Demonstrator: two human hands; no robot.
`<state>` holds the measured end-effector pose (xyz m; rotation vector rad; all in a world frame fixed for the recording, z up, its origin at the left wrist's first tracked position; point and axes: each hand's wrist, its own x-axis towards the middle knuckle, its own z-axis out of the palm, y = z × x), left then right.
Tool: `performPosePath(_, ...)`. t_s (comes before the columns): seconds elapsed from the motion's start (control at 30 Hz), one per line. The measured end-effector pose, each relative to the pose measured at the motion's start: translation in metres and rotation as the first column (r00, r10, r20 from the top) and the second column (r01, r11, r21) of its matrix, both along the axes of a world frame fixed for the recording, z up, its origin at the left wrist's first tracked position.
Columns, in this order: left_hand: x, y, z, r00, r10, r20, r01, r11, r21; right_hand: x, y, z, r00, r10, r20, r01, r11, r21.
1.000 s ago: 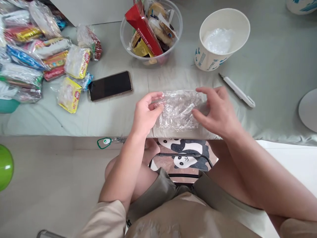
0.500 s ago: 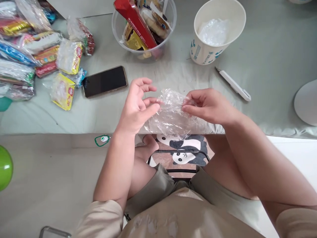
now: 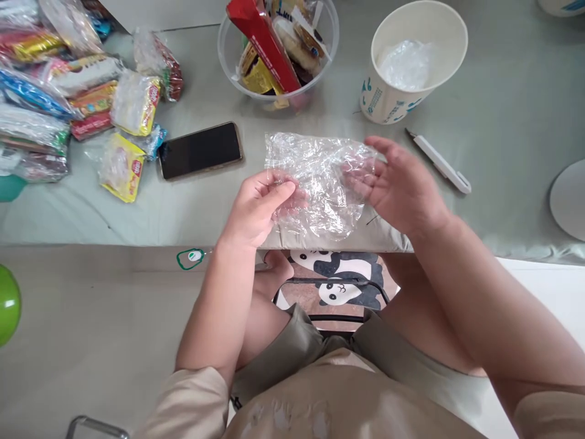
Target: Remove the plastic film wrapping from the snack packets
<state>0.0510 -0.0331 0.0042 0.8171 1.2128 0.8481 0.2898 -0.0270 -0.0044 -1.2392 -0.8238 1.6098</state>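
A crinkled clear plastic bag (image 3: 320,183) is spread out between my hands, just above the table's front edge. My left hand (image 3: 262,204) pinches its left side, thumb on top and fingers beneath, showing through the film. At the other side my right hand (image 3: 397,183) is open, fingers apart, some of them behind the clear film and touching it. A paper bucket (image 3: 381,107) with crumpled clear plastic (image 3: 406,64) inside stands beyond my right hand. Beside that hand lies a white utility knife (image 3: 439,161) with its blade end pointing away from me.
A clear round tub (image 3: 223,58) of wrapped snacks stands at the back middle. A black phone (image 3: 201,150) lies left of my hands, next to piled snack packets (image 3: 91,79). A round white object (image 3: 569,201) sits at the right edge.
The bag, bunched up before, is now spread wider and flatter. My left hand has closed on its left side. My right hand has let go of its pinch and opened, fingers behind the film.
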Motion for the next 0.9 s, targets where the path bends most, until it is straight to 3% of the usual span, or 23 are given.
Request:
performPosePath(0.13, 0.005, 0.000, -0.005, 0.999, 0.011, 0.043, -0.013, 0.999, 0.043, -0.014, -0.007, 0.004, 0.983, 0.130, -0.129, -0.145, 0.983, -0.112)
performPosePath(0.23, 0.008, -0.002, -0.007, 0.998, 0.026, 0.050, -0.030, 0.995, 0.099, -0.019, -0.011, 0.004, 0.986, 0.165, -0.039, -0.167, 0.983, -0.074)
performPosePath(0.33, 0.008, -0.003, -0.010, 0.998, 0.061, -0.024, -0.057, 0.986, 0.159, -0.018, -0.012, 0.001, 0.994, 0.061, 0.095, -0.065, 0.997, 0.033)
performPosePath(0.43, 0.008, -0.002, -0.014, 0.993, 0.067, -0.097, -0.048, 0.980, 0.192, -0.014, -0.013, -0.001, 0.991, -0.001, 0.131, -0.007, 0.998, 0.065)
performPosePath(0.6, 0.007, 0.001, -0.015, 0.995, 0.076, -0.065, -0.061, 0.977, 0.206, -0.010, -0.017, 0.004, 0.945, 0.212, 0.249, -0.222, 0.975, 0.014)
performPosePath(0.73, 0.004, 0.001, -0.012, 0.999, -0.024, -0.047, 0.031, 0.987, 0.157, -0.006, -0.020, 0.006, 0.944, 0.159, 0.288, -0.177, 0.984, 0.036)
performPosePath(0.9, 0.003, 0.000, -0.009, 0.999, -0.030, -0.032, 0.034, 0.991, 0.131, 0.001, -0.022, 0.003, 0.940, 0.210, 0.269, -0.246, 0.964, 0.106)
